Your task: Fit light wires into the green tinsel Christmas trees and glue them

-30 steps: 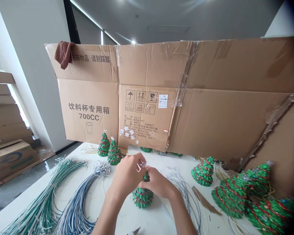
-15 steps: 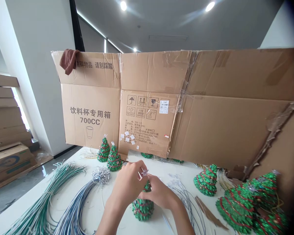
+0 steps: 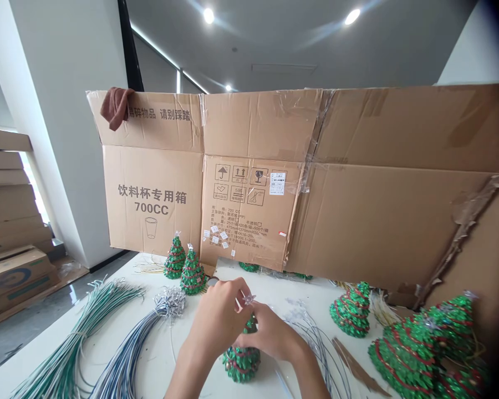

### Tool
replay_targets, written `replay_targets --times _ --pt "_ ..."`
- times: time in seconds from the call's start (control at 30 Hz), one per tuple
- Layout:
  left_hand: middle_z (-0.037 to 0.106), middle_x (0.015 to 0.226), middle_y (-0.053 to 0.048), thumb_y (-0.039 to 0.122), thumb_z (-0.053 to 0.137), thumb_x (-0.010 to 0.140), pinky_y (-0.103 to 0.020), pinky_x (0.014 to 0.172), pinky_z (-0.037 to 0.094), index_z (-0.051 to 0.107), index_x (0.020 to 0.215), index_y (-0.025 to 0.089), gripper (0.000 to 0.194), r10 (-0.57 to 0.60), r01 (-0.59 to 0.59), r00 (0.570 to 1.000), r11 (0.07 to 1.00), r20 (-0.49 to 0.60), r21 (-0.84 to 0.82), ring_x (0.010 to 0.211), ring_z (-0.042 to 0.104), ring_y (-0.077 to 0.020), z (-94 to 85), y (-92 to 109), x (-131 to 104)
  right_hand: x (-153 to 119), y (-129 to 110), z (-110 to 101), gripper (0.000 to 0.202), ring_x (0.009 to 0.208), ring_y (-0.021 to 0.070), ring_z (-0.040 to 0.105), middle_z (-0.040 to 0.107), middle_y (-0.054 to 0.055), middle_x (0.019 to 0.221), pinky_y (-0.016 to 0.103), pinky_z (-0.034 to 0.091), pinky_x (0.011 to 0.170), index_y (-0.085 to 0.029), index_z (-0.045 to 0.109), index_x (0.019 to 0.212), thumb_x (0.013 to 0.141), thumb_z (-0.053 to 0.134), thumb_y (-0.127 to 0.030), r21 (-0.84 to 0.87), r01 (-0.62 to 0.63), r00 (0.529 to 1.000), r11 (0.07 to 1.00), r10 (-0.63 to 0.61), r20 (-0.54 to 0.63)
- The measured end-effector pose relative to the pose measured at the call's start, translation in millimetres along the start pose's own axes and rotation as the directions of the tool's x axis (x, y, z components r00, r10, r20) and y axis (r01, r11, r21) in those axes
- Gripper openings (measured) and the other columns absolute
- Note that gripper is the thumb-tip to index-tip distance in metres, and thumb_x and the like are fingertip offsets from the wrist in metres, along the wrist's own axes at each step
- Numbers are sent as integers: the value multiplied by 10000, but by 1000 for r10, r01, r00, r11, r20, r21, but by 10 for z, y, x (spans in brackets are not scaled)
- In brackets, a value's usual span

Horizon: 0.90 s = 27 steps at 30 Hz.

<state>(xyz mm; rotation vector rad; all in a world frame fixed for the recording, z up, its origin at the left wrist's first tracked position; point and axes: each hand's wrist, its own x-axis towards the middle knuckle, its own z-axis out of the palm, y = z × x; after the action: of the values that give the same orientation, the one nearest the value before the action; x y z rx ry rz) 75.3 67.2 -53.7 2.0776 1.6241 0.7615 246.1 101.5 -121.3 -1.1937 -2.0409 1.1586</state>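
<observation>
Slightly lower in view than in the first frame, both hands stay at the small Christmas tree [image 3: 241, 366], upright on the desk [image 3: 216, 382], as the view has tilted up. Cartons [image 3: 12, 194] stack at far left, contents hidden; an opened-out cardboard box [image 3: 249, 127] stands behind the desk. With its wrist bent, the left hand [image 3: 224, 310] arches over the tip, fingers pinching a clear star [image 3: 249, 299]; the right hand [image 3: 270, 332] curls its fingers around the tree's upper part.

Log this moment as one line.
left hand: at clear star | right hand: around green tree, upper part | tree: upright on white table
</observation>
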Motion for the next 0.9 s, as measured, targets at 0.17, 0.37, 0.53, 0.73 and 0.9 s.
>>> replay_targets --times 0.17,0.37,0.53,0.73,0.9 --pt "795 936 -23 200 686 927 -350 776 468 701 980 229 62 -9 9 1000 1000 13 -6 903 716 -253 -3 26 -13 -42 26 -38 346 1208 361 680 776 59 1222 447 534 1032 -230 758 990 691 918 -296 28 -21 999 999 22 -32" --pt "798 934 -7 204 674 925 -338 775 450 716 992 228 82 3 -3 1000 1000 2 -29 895 704 -232 -2 15 -27 -141 1 -178 443 1303 346 654 765 54 1289 466 492 1139 -260 743 1146 745 918 -327 14 -43 998 999 44 -40" --pt "795 922 3 198 668 915 -331 749 439 721 951 233 73 13 -13 1000 1000 0 -29 873 694 -228 5 22 -31 -235 -46 -294 338 1347 321 629 758 42 1309 477 464 1182 -280 730 1134 821 857 -300 21 -44 997 999 46 -64" --pt "791 928 -3 179 675 901 -333 766 442 732 949 231 91 12 -13 1000 999 -14 -29 875 695 -223 4 47 -41 -302 -51 -369 312 1351 299 617 733 35 1327 462 457 1178 -292 711 1161 867 812 -282 27 -45 995 999 47 -92" --pt "784 950 -4 177 679 899 -341 789 449 734 954 234 96 8 -9 1000 1000 -20 -30 898 687 -228 -12 65 -63 -325 -80 -394 270 1335 291 623 725 35 1320 452 465 1166 -292 706 1162 903 781 -307 28 -27 995 999 29 -99"
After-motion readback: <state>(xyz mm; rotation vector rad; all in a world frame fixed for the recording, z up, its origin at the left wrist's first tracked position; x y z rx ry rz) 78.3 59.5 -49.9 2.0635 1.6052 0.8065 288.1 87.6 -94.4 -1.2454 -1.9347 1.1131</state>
